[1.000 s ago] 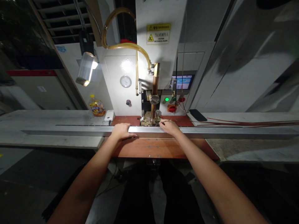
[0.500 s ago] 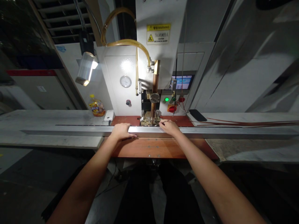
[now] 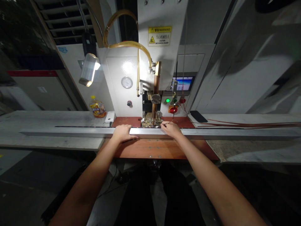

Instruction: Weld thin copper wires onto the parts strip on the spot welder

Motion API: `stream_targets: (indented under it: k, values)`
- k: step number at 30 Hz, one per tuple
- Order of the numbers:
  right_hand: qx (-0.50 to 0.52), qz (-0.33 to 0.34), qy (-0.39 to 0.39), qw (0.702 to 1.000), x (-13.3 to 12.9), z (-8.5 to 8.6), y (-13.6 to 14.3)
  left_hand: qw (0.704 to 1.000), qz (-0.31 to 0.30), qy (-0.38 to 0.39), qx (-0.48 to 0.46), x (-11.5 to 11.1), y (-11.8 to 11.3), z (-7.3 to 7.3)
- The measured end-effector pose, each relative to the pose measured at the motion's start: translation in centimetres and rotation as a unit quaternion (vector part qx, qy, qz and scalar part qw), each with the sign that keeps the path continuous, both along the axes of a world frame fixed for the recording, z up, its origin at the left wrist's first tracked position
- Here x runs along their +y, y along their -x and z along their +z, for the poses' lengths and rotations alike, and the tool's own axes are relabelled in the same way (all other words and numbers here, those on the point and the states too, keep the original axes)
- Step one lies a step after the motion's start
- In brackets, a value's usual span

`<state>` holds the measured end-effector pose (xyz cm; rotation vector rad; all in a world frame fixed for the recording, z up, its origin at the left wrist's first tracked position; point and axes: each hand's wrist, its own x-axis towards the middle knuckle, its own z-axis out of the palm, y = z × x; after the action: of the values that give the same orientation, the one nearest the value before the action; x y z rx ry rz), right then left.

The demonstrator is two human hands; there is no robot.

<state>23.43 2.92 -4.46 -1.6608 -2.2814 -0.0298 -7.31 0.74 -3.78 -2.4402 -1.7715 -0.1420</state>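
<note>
A long metal bar (image 3: 145,133) lies across the reddish-brown board (image 3: 141,149) in front of a machine. My left hand (image 3: 123,133) is wrapped over the bar left of the copper electrode rod (image 3: 154,110), thumb on the near side. My right hand (image 3: 169,128) rests at the bar right of the rod, its fingers pinched on a thin rod (image 3: 164,124) that points toward the rod's lower tip. The small parts under that tip are too fine to make out.
The white tabletop (image 3: 58,117) on the left holds a yellow-capped bottle (image 3: 97,107) and a white box (image 3: 110,117). A black phone (image 3: 198,116) and long copper-coloured rods (image 3: 246,125) lie at the right. A lamp (image 3: 89,69) hangs upper left.
The machine's screen shows a different picture. The view has shifted slightly; both hands keep nearly the same places and grips.
</note>
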Motion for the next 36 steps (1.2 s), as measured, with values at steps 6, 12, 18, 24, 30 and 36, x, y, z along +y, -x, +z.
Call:
stream_targets:
  k: [6,12,18,24,30,36]
  values:
    - [0.009,0.007,-0.016,1.0,0.0,-0.2,0.0,1.0,-0.013,-0.018,-0.003,0.1,0.2,-0.4]
    - [0.016,0.01,-0.024,1.0,-0.1,-0.2,0.0,0.999,-0.021,-0.034,-0.001,0.2,0.3,-0.6]
    - [0.019,0.01,-0.036,0.999,-0.4,-0.2,0.1,0.999,-0.019,-0.035,-0.005,-0.1,0.3,-0.8]
    - [0.025,0.025,-0.066,0.997,-0.9,-0.2,0.1,0.998,-0.027,-0.062,-0.004,-0.4,0.4,-1.0]
    - [0.033,0.028,-0.099,0.994,-1.1,-0.6,0.0,0.996,-0.026,-0.088,-0.004,-0.7,0.4,-1.4]
    - [0.037,0.038,-0.129,0.99,-1.4,-0.9,-0.1,0.993,-0.036,-0.115,-0.019,-1.0,0.5,-1.9]
